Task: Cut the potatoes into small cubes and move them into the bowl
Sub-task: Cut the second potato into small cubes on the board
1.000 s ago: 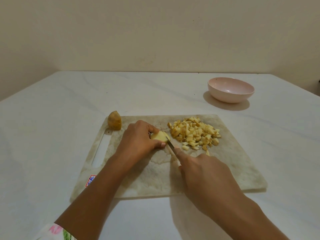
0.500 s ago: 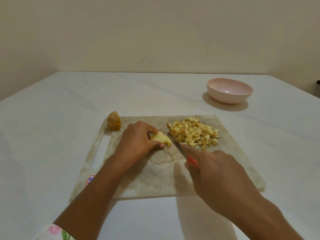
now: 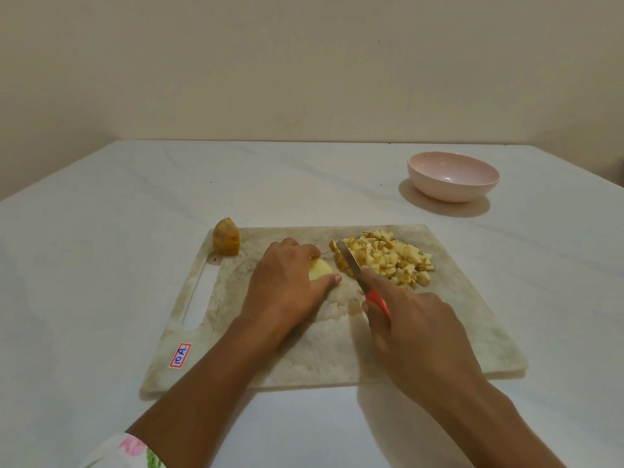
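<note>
left grip (image 3: 287, 285) holds potato (image 3: 319, 269), right grip (image 3: 415, 332) holds knife (image 3: 351, 265), over board (image 3: 472, 315) on white table (image 3: 101, 265).

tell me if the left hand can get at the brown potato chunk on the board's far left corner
Probably yes. The potato chunk sits beyond and left of the left hand, with only bare cutting board between them. The hand must first let go of the cut potato piece it holds.
</note>
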